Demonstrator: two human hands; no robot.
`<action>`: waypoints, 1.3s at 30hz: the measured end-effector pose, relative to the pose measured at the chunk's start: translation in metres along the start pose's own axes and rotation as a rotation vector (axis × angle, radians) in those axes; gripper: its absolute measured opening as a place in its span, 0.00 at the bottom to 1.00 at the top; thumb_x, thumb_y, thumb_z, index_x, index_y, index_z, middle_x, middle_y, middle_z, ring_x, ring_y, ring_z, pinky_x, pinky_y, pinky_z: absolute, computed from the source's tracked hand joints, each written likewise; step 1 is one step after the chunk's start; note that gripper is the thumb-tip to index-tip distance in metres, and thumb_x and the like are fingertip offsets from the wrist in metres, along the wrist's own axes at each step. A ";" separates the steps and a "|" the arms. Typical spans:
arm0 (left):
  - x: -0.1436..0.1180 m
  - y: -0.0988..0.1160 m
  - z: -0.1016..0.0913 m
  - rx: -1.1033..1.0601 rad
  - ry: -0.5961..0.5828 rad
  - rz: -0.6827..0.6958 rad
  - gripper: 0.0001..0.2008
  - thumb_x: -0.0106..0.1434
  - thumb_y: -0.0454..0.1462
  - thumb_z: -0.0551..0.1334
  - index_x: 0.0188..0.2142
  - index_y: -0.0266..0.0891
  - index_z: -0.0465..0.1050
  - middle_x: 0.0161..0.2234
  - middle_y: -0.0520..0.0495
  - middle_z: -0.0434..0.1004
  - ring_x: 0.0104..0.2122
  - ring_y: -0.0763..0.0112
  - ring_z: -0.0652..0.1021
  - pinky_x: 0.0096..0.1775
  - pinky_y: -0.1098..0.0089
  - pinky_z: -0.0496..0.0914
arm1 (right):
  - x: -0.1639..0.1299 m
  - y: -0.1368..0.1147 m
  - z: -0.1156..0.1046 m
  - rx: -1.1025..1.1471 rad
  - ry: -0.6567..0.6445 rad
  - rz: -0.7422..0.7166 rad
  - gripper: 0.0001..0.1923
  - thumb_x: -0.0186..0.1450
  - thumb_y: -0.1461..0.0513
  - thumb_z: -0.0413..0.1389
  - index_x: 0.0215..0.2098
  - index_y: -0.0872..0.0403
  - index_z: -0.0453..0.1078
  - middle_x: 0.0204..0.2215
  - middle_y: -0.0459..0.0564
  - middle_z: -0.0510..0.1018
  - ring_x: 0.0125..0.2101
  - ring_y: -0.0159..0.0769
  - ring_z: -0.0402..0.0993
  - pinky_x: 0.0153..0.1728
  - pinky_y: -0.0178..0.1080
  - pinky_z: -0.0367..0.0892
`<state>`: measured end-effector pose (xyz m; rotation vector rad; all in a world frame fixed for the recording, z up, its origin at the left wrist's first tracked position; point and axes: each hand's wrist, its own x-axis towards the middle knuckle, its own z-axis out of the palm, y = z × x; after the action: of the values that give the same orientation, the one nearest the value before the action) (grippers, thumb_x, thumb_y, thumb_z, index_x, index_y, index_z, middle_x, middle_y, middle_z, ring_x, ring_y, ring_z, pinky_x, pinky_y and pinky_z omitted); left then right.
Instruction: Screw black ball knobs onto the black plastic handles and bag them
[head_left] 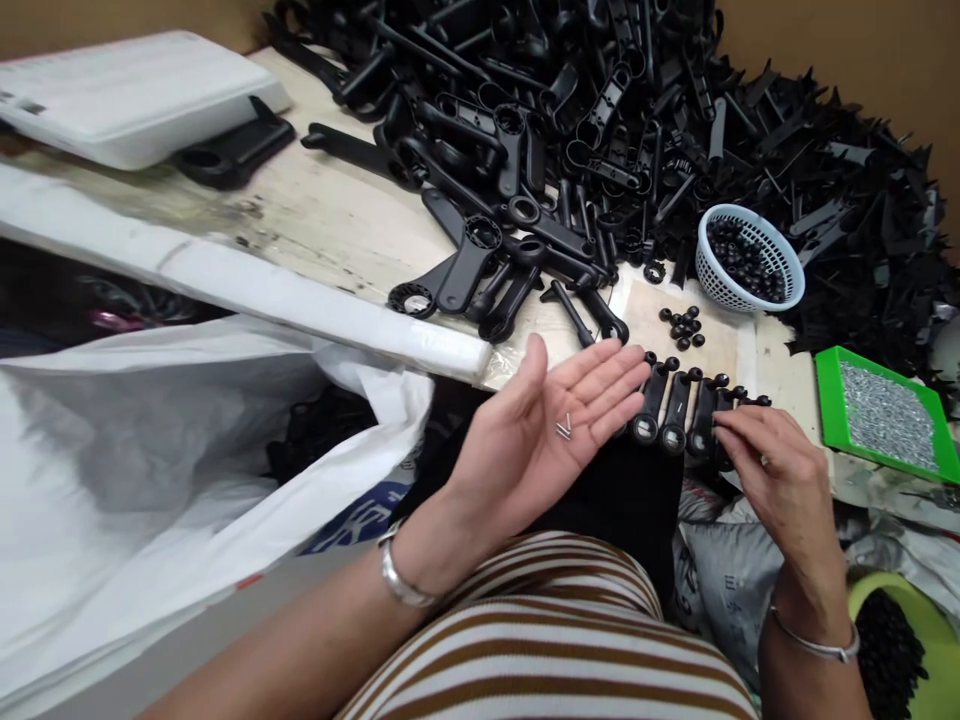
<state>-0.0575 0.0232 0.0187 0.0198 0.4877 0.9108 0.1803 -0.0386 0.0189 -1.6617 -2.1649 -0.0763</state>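
- While the left hand (547, 420) lies flat and palm-up, fingers spread wide, two small metal screws (564, 428) rest loose in its palm.
- The right hand (765, 455), fingers pinched narrow, touches the nearest of a row of black levers (679, 405), just beyond its fingertips.
- The levers lie side by side between the hands, long axes pointing away from the person, round ends nearest.
- The screws sit just left of the row; the right hand is nearer the levers.
- A green tray (827, 400) of screws lies right of the right hand, a white basket (750, 262) beyond it.
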 end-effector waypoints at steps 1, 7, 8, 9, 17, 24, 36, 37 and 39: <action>-0.001 0.003 -0.001 -0.001 0.021 0.022 0.32 0.74 0.51 0.45 0.65 0.28 0.56 0.56 0.34 0.74 0.55 0.58 0.76 0.58 0.61 0.69 | 0.001 -0.002 0.003 -0.027 -0.024 -0.019 0.08 0.67 0.65 0.56 0.44 0.54 0.74 0.37 0.51 0.78 0.39 0.36 0.74 0.41 0.39 0.70; -0.001 -0.001 -0.005 -0.002 0.027 -0.006 0.30 0.74 0.50 0.45 0.63 0.29 0.60 0.55 0.35 0.75 0.55 0.58 0.76 0.58 0.62 0.69 | 0.016 -0.009 0.013 -0.210 -0.113 -0.111 0.07 0.69 0.64 0.54 0.43 0.52 0.74 0.37 0.49 0.77 0.38 0.36 0.69 0.35 0.38 0.65; -0.001 -0.002 -0.006 -0.002 0.019 -0.016 0.30 0.74 0.50 0.45 0.63 0.29 0.61 0.55 0.34 0.75 0.55 0.58 0.76 0.58 0.62 0.68 | 0.020 -0.010 0.013 -0.226 -0.126 -0.128 0.06 0.69 0.64 0.54 0.42 0.52 0.74 0.37 0.49 0.78 0.38 0.36 0.69 0.34 0.38 0.65; -0.001 -0.003 -0.007 -0.004 0.013 -0.022 0.30 0.74 0.50 0.46 0.63 0.29 0.61 0.55 0.34 0.75 0.55 0.58 0.76 0.58 0.62 0.68 | 0.022 -0.010 0.013 -0.239 -0.139 -0.144 0.06 0.69 0.63 0.54 0.41 0.52 0.74 0.37 0.49 0.78 0.38 0.36 0.69 0.34 0.38 0.64; 0.002 -0.005 -0.011 -0.025 -0.009 -0.061 0.31 0.74 0.49 0.47 0.65 0.27 0.57 0.57 0.34 0.73 0.57 0.58 0.75 0.60 0.61 0.66 | 0.030 -0.010 0.020 -0.258 -0.174 -0.236 0.07 0.70 0.65 0.52 0.37 0.53 0.72 0.35 0.50 0.78 0.37 0.37 0.70 0.35 0.39 0.64; 0.003 -0.009 -0.007 -0.042 -0.001 -0.121 0.30 0.74 0.48 0.47 0.65 0.26 0.56 0.57 0.34 0.73 0.56 0.58 0.75 0.61 0.60 0.64 | 0.039 -0.003 0.013 0.031 -0.055 -0.051 0.05 0.70 0.64 0.52 0.39 0.53 0.70 0.35 0.50 0.78 0.37 0.36 0.72 0.41 0.39 0.67; 0.006 -0.015 -0.006 -0.050 -0.016 -0.150 0.31 0.74 0.48 0.47 0.65 0.26 0.55 0.58 0.32 0.71 0.58 0.56 0.73 0.62 0.59 0.62 | 0.055 0.009 0.018 0.039 -0.051 0.076 0.09 0.70 0.60 0.51 0.36 0.53 0.72 0.34 0.51 0.79 0.38 0.40 0.73 0.43 0.43 0.67; 0.006 -0.015 -0.007 -0.050 -0.018 -0.150 0.30 0.74 0.48 0.47 0.65 0.25 0.56 0.58 0.31 0.71 0.58 0.56 0.73 0.62 0.59 0.63 | 0.055 0.009 0.018 0.026 -0.060 0.073 0.10 0.70 0.60 0.50 0.37 0.53 0.72 0.34 0.52 0.79 0.38 0.41 0.72 0.42 0.43 0.67; 0.007 -0.016 -0.007 -0.052 -0.028 -0.151 0.30 0.74 0.48 0.47 0.64 0.25 0.57 0.59 0.31 0.70 0.59 0.56 0.72 0.62 0.59 0.62 | 0.056 0.011 0.017 -0.007 -0.077 0.054 0.09 0.70 0.61 0.51 0.37 0.53 0.73 0.35 0.51 0.79 0.39 0.41 0.72 0.42 0.43 0.67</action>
<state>-0.0450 0.0168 0.0058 -0.0507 0.4339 0.7742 0.1739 0.0203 0.0202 -1.7532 -2.1762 -0.0042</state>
